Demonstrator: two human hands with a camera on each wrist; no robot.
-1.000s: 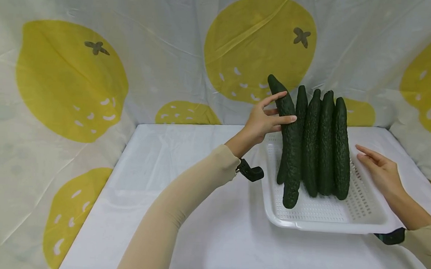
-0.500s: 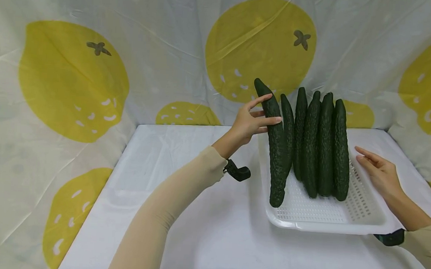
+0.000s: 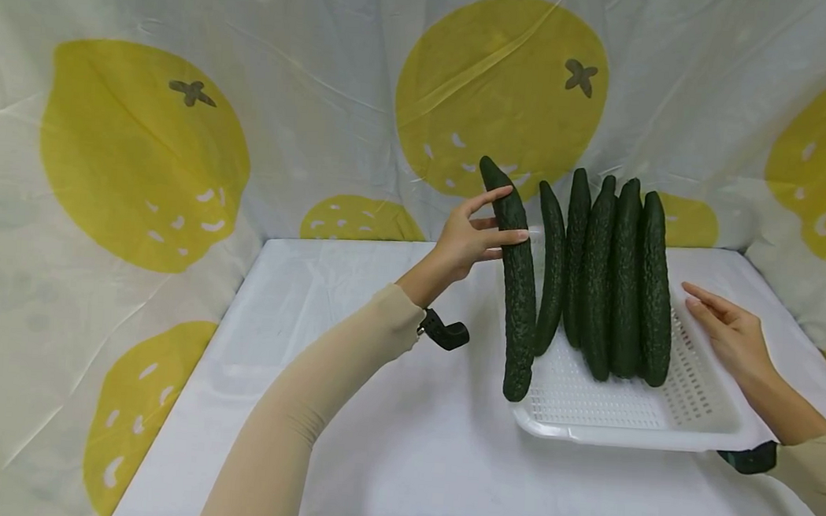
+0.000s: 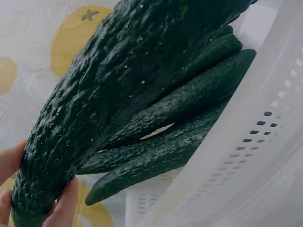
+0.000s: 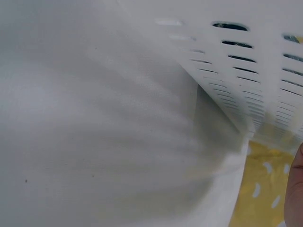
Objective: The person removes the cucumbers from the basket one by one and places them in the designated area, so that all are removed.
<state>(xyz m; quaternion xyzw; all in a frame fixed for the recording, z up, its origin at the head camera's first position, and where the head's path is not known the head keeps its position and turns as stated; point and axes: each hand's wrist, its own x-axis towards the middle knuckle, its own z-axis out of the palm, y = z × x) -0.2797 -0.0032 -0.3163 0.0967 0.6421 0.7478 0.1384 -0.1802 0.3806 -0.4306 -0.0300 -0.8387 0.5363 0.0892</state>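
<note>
In the head view my left hand (image 3: 462, 236) holds a long dark green cucumber (image 3: 519, 312) between thumb and fingers. It hangs nearly upright at the basket's left side, its lower end in front of the rim. Close up in the left wrist view, the same bumpy cucumber (image 4: 104, 85) crosses above the others, with fingertips (image 4: 66, 203) around its end. Several more cucumbers (image 3: 626, 279) stand side by side in the white perforated basket (image 3: 608, 436). My right hand (image 3: 735, 333) lies at the basket's right rim, fingers loosely extended over it.
A white cloth covers the table (image 3: 349, 380). Behind it hangs a pale curtain (image 3: 310, 86) printed with yellow lemons. The basket's slotted outer wall (image 5: 236, 71) fills the upper right of the right wrist view.
My left hand has moved the gripped cucumber leftward, away from the others, uncovering a cucumber behind it. The right hand has stayed at the basket's rim.
</note>
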